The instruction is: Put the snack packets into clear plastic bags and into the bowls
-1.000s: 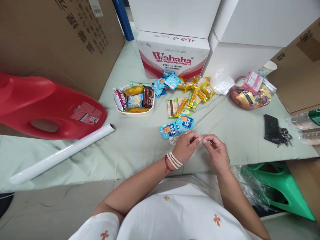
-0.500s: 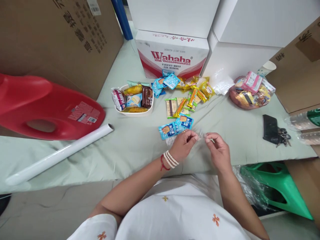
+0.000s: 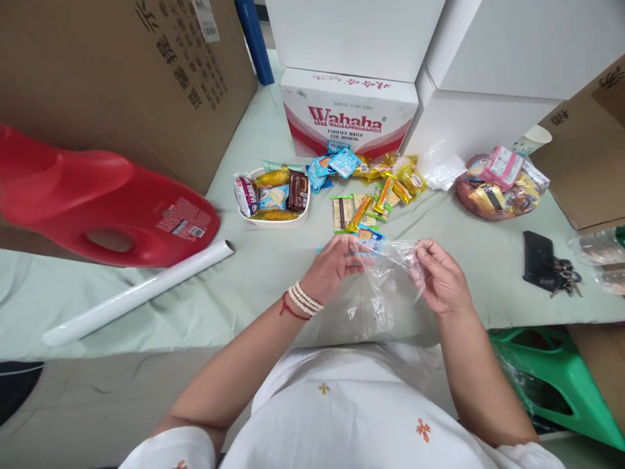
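Between my hands hangs a clear plastic bag [image 3: 383,286], its upper edge spread wide. My left hand [image 3: 332,264], with beads at the wrist, pinches one side of that edge; my right hand [image 3: 442,273] grips the other side. Just behind the bag lies a blue snack packet [image 3: 370,236], partly covered by it and by my left fingers. Beyond are biscuit packs [image 3: 342,213] and yellow-wrapped bars [image 3: 385,194]. A white tub [image 3: 273,223] filled with wrapped snacks stands to the left of them.
A Wahaha water carton [image 3: 349,117] and white boxes stand at the back. On the left are a red jug [image 3: 112,202] and a white roll [image 3: 141,293]. To the right are a bowl of snacks [image 3: 469,205], a black pouch with keys [image 3: 537,260] and a green stool [image 3: 561,378] below.
My hands have moved apart, and the clear plastic bunched between them is now stretched open and hanging down. The view has shifted slightly.
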The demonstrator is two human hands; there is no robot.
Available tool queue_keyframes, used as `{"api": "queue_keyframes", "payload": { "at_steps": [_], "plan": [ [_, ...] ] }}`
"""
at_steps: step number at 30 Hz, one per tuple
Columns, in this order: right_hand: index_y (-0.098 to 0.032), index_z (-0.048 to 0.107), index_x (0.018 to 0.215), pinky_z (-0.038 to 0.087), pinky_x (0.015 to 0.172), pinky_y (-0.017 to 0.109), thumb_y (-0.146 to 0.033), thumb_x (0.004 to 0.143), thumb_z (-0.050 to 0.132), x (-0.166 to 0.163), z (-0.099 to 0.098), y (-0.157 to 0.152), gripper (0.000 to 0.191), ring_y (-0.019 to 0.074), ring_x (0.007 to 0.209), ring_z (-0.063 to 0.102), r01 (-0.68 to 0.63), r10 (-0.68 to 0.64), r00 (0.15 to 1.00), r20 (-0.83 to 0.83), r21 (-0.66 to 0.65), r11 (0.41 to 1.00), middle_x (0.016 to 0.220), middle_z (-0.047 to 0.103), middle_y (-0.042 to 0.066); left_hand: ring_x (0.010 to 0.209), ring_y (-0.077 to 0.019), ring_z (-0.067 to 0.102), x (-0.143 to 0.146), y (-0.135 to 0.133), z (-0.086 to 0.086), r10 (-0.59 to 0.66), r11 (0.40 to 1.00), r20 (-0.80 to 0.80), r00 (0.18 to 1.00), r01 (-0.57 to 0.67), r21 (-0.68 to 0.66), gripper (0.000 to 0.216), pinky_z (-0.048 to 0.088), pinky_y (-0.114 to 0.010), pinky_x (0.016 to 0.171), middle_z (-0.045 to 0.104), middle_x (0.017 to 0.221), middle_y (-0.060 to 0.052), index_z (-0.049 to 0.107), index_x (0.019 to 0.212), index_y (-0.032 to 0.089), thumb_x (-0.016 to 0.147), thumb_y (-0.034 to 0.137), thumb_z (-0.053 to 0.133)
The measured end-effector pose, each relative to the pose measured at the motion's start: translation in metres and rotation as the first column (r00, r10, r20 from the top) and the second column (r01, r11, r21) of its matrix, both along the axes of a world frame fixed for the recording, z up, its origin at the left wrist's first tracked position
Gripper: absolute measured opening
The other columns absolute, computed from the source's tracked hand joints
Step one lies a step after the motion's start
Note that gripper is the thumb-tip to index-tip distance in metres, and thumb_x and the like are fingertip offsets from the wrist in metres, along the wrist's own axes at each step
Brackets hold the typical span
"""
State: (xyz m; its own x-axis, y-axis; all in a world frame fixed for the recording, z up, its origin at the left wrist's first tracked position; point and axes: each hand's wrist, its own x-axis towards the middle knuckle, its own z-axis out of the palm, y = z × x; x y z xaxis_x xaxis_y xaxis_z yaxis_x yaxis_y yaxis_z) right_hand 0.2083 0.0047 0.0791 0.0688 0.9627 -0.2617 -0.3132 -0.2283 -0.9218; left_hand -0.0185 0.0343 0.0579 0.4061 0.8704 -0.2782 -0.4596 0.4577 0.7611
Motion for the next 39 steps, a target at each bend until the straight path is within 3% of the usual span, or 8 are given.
{"api": "queue_keyframes", "payload": {
  "at_steps": [3, 7, 13, 17, 24, 29, 32, 39],
  "plan": [
    [-0.024, 0.060, 0.084, 0.043, 0.046, 0.021, -0.045, 0.077, 0.084, -0.007, -0.011, 0.011, 0.033, 0.0101, 0.054, 0.051, 0.034, -0.034, 0.999, 0.001, 0.038, 0.999, 0.072, 0.060, -0.003, 0.094, -0.0198, 0.072, 0.009, -0.016, -0.016, -0.030, 0.997, -0.006, 1.000, 0.029, -0.069, 0.067, 0.055, -0.035, 0.088, 0.073, 0.109, -0.008, 0.063, 0.111, 0.020, 0.069, 0.069, 0.083],
    [-0.024, 0.062, 0.085, 0.053, 0.061, 0.026, -0.046, 0.077, 0.085, -0.006, -0.024, 0.022, 0.032, 0.0134, 0.065, 0.060, 0.090, -0.088, 0.996, -0.029, 0.058, 0.994, 0.079, 0.065, -0.002, 0.094, -0.0193, 0.069, 0.025, -0.032, -0.027, -0.125, 0.992, -0.132, 0.983, 0.127, 0.007, 0.046, 0.052, -0.034, 0.089, 0.073, 0.093, -0.005, 0.066, 0.083, 0.016, 0.066, 0.051, 0.091],
    [-0.024, 0.069, 0.105, 0.057, 0.090, 0.037, -0.070, 0.083, 0.070, -0.014, -0.043, -0.010, 0.051, 0.0229, 0.108, 0.067, 0.207, -0.232, 0.952, 0.200, 0.140, 0.968, 0.116, 0.070, 0.009, 0.090, -0.0174, 0.069, 0.039, -0.031, -0.029, 0.026, 0.999, -0.096, 0.995, -0.030, -0.044, 0.054, 0.052, -0.028, 0.078, 0.071, 0.085, -0.001, 0.054, 0.078, 0.018, 0.065, 0.056, 0.090],
    [-0.021, 0.071, 0.090, 0.056, 0.081, 0.034, -0.060, 0.075, 0.082, -0.018, -0.058, -0.039, 0.043, 0.0249, 0.102, 0.068, 0.074, -0.072, 0.888, 0.453, 0.012, 0.997, 0.110, 0.073, 0.010, 0.082, -0.0149, 0.069, 0.031, -0.025, -0.031, 0.042, 0.999, -0.103, 0.994, -0.044, -0.017, 0.053, 0.054, -0.028, 0.076, 0.071, 0.082, -0.001, 0.054, 0.080, 0.018, 0.070, 0.059, 0.086],
    [-0.021, 0.064, 0.082, 0.044, 0.045, 0.024, -0.058, 0.068, 0.087, 0.004, -0.040, -0.030, 0.045, 0.0127, 0.055, 0.058, 0.015, 0.040, 0.975, 0.219, -0.244, 0.970, 0.079, 0.070, 0.001, 0.056, -0.0092, 0.064, -0.017, 0.002, -0.037, -0.160, 0.981, -0.178, 0.971, 0.136, -0.140, 0.061, 0.055, -0.024, 0.058, 0.063, 0.072, 0.006, 0.051, 0.081, 0.019, 0.061, 0.059, 0.092],
    [-0.022, 0.062, 0.084, 0.043, 0.044, 0.023, -0.059, 0.067, 0.086, -0.006, -0.043, -0.018, 0.047, 0.0117, 0.052, 0.056, 0.054, -0.007, 0.969, 0.248, -0.183, 0.982, 0.072, 0.066, -0.002, 0.046, -0.0063, 0.057, -0.018, -0.019, -0.038, -0.157, 0.967, -0.200, 0.967, 0.109, -0.231, 0.067, 0.046, -0.021, 0.046, 0.072, 0.088, -0.003, 0.056, 0.103, 0.019, 0.073, 0.076, 0.074],
    [-0.022, 0.061, 0.083, 0.042, 0.044, 0.023, -0.058, 0.069, 0.084, -0.011, -0.050, -0.013, 0.045, 0.0116, 0.053, 0.056, 0.076, -0.033, 0.966, 0.258, -0.161, 0.984, 0.072, 0.065, -0.002, 0.041, -0.0013, 0.043, -0.008, -0.041, -0.037, -0.230, 0.953, -0.176, 0.957, 0.184, -0.242, 0.071, 0.029, -0.018, 0.040, 0.075, 0.092, -0.005, 0.058, 0.111, 0.017, 0.068, 0.067, 0.084],
    [-0.022, 0.061, 0.082, 0.041, 0.044, 0.024, -0.055, 0.070, 0.082, 0.003, -0.054, 0.000, 0.042, 0.0115, 0.051, 0.053, 0.105, -0.057, 0.942, 0.332, -0.129, 0.986, 0.067, 0.063, -0.003, 0.046, -0.0026, 0.039, -0.007, -0.054, -0.043, -0.280, 0.938, -0.209, 0.937, 0.221, -0.267, 0.056, 0.018, -0.021, 0.044, 0.068, 0.065, -0.001, 0.065, 0.080, 0.012, 0.053, 0.051, 0.095]
  ]
}}
